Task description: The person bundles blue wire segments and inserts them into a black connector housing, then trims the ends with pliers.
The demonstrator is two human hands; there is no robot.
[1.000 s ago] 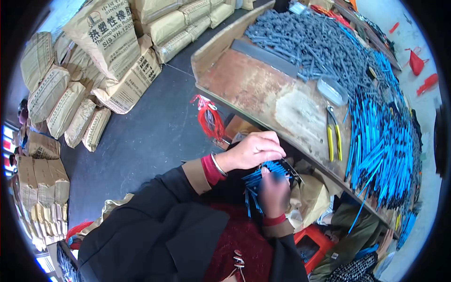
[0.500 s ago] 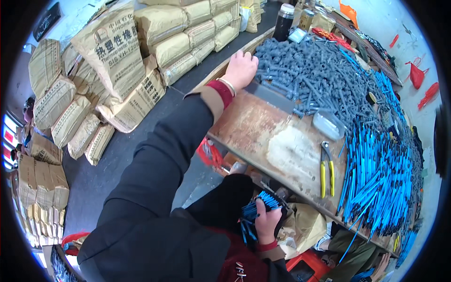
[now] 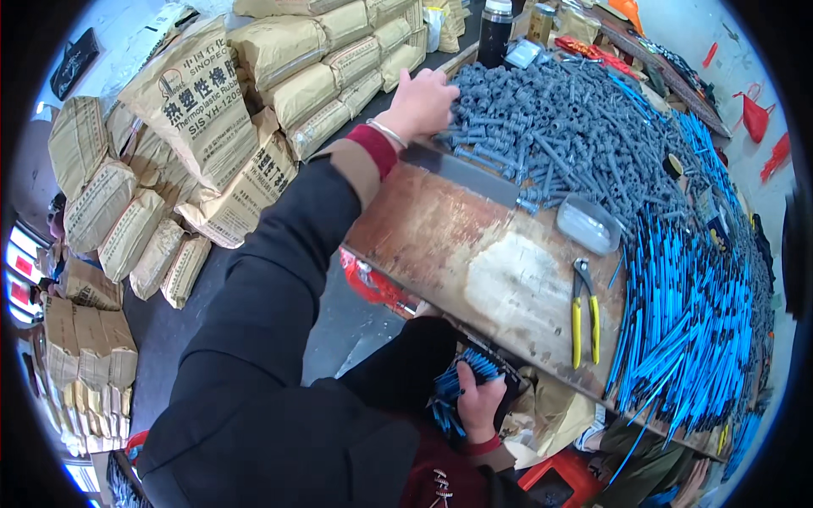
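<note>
My left hand (image 3: 419,106) reaches to the left edge of a heap of grey tube-like plastic pieces (image 3: 559,127). Its fingers are bent but apart, with the fingertips partly hidden against the heap. Low in front of my body, my right hand (image 3: 480,405) closes round a bundle of thin blue sticks (image 3: 480,364), thumb on top. On the worn wooden tabletop (image 3: 415,212) lie pincers with yellow handles (image 3: 584,313) and a clear plastic tray (image 3: 589,224). Many more blue sticks with black ends (image 3: 677,313) are piled on the right.
A flat grey strip (image 3: 474,176) borders the heap. A dark flask (image 3: 494,34) and a jar (image 3: 539,23) stand behind it. Stacked brown paper sacks (image 3: 195,110) fill the left. Another person's leg (image 3: 648,457) and a red stool (image 3: 563,478) show below the table's right end.
The view has shifted slightly, so the table appears a little lower and further left. My left hand has moved up and left in the picture; my right hand stays at the bundle.
</note>
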